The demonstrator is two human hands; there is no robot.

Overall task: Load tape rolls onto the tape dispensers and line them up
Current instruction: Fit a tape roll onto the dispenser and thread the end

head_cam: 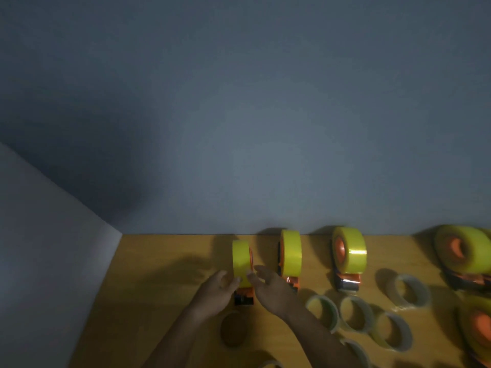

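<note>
Both hands frame the leftmost tape dispenser (243, 293), which stands on the wooden desk (159, 301) with a yellow tape roll (241, 261) upright on it. The left hand (218, 290) lies just left of the roll, its fingers (235, 281) straight and loosely spread, the tips touching the roll's lower side. The right hand (271, 288) is just right of the same roll, fingers relaxed and slightly apart, the nearest tip at the roll's lower edge; whether it truly touches cannot be told in the dim light. Neither hand curls around anything.

Beyond the right fingers, a second loaded dispenser (290, 257) stands near the wall (239, 128), and a third loaded dispenser (349, 257) stands farther right in the same row. A fourth loaded dispenser (463, 253) sits at the far right edge. On the near side of the right wrist, several loose clear tape rolls (356, 313) lie on the desk, close together. A dark flat roll (233, 329) rests between the two forearms, nearer than the fingers.
</note>
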